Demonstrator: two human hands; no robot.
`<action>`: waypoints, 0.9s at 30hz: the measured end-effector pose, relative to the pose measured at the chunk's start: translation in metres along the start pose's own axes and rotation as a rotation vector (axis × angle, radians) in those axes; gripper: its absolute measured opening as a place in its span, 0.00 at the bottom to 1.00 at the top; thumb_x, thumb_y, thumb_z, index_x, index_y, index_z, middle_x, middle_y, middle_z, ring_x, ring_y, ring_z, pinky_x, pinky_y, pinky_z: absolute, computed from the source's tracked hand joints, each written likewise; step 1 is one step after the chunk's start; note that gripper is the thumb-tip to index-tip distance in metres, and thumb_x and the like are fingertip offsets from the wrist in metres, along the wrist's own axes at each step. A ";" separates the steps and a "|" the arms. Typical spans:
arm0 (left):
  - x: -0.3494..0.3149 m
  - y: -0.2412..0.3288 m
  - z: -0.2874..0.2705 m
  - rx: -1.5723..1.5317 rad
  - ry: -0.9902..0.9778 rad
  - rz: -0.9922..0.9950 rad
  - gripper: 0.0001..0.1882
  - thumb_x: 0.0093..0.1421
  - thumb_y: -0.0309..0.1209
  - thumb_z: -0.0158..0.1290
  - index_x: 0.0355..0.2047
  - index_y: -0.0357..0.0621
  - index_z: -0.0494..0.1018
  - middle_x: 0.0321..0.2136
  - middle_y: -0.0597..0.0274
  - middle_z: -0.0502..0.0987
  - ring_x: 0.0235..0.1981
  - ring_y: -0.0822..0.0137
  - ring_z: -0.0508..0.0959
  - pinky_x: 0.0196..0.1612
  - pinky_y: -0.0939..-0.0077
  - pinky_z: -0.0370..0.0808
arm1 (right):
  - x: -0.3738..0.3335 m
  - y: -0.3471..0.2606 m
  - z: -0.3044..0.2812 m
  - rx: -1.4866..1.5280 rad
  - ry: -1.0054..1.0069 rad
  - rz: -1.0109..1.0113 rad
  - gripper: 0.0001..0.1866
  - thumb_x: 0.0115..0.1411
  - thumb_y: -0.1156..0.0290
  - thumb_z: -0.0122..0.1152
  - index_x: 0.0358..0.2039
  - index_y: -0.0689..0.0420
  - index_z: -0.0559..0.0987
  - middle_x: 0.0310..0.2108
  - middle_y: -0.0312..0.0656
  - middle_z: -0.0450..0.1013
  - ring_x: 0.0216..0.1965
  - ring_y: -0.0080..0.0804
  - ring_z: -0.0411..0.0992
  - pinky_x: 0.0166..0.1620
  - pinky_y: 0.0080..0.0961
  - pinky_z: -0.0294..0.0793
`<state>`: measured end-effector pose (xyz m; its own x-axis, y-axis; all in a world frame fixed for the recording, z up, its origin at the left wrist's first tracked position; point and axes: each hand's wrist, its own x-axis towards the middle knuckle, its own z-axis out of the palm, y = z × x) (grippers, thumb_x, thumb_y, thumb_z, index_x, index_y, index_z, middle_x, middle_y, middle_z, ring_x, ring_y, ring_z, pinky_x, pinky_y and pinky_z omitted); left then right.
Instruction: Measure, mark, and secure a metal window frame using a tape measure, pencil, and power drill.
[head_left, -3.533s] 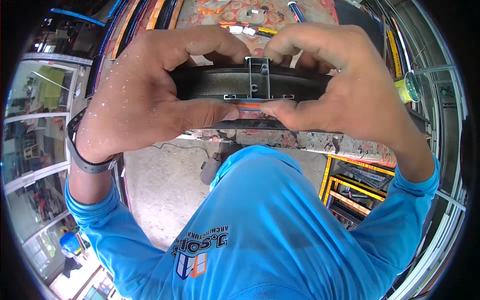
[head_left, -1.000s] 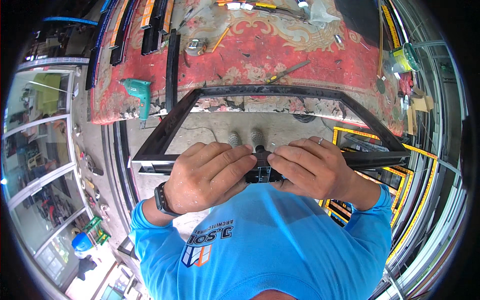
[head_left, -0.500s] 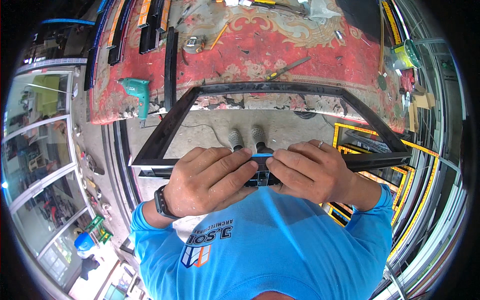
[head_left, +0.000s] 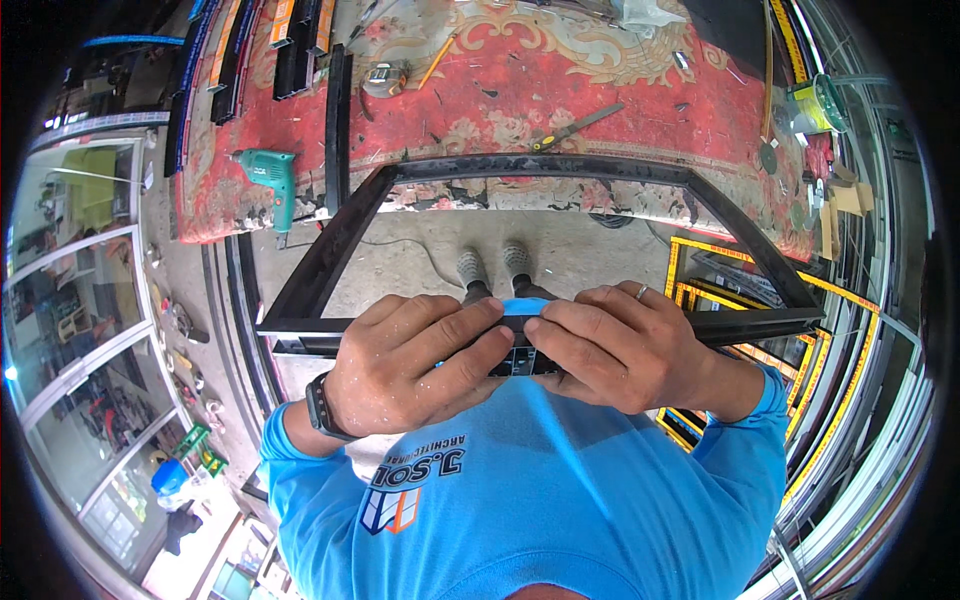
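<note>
A black metal window-type frame (head_left: 540, 167) is held in front of my body, its far bar over the near edge of the carpet-covered table. My left hand (head_left: 410, 355), with a dark watch at the wrist, has its fingers curled over the near bar. On that same bar, just right of it, my right hand (head_left: 615, 345) grips with fingers and thumb wrapped round. The fingertips almost meet at the middle. Between them shows a short stretch of dark, grooved profile (head_left: 521, 360); the rest there is hidden under my fingers.
On the red patterned table cover (head_left: 470, 100) lie a green power drill (head_left: 270, 178), a tape measure (head_left: 385, 78), a file (head_left: 578, 128), a pencil (head_left: 437, 62) and black metal bars (head_left: 338, 130). Yellow-wrapped profiles (head_left: 850, 295) stand at right, glazed panels (head_left: 80, 270) at left.
My right fingertips have edged slightly left, nearer the left ones. Both hands keep their hold on the frame. The table and tools sit slightly higher in the picture.
</note>
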<state>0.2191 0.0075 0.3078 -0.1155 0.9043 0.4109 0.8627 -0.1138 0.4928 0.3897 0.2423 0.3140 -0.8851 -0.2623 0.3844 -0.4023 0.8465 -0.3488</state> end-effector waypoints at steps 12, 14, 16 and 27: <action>0.004 -0.002 -0.003 0.011 -0.001 -0.008 0.25 0.50 0.35 0.75 0.49 0.43 0.85 0.48 0.55 0.89 0.39 0.60 0.88 0.36 0.68 0.83 | 0.005 0.003 -0.003 -0.030 -0.013 -0.004 0.28 0.54 0.55 0.84 0.51 0.56 0.87 0.47 0.40 0.83 0.37 0.35 0.84 0.37 0.31 0.83; 0.004 -0.002 -0.004 0.010 0.000 -0.008 0.26 0.49 0.35 0.75 0.49 0.43 0.85 0.49 0.55 0.89 0.39 0.60 0.88 0.36 0.68 0.83 | 0.005 0.004 -0.003 -0.041 -0.014 -0.014 0.29 0.54 0.54 0.84 0.51 0.56 0.87 0.46 0.39 0.83 0.37 0.34 0.84 0.37 0.31 0.83; 0.004 -0.003 -0.004 0.017 -0.004 -0.010 0.26 0.49 0.35 0.75 0.49 0.43 0.85 0.49 0.55 0.89 0.40 0.60 0.88 0.37 0.68 0.83 | 0.006 0.005 -0.004 -0.043 -0.017 -0.014 0.29 0.53 0.53 0.84 0.51 0.55 0.87 0.46 0.39 0.83 0.37 0.34 0.84 0.37 0.31 0.83; 0.006 -0.004 -0.003 0.000 0.025 -0.025 0.27 0.50 0.34 0.75 0.50 0.41 0.83 0.47 0.56 0.88 0.39 0.60 0.88 0.36 0.67 0.82 | 0.012 0.007 -0.007 -0.028 -0.019 0.003 0.27 0.53 0.53 0.84 0.49 0.55 0.88 0.45 0.39 0.83 0.37 0.34 0.84 0.38 0.31 0.84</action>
<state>0.2133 0.0123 0.3104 -0.1494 0.8961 0.4179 0.8595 -0.0913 0.5030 0.3781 0.2480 0.3221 -0.8909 -0.2678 0.3669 -0.3928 0.8599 -0.3261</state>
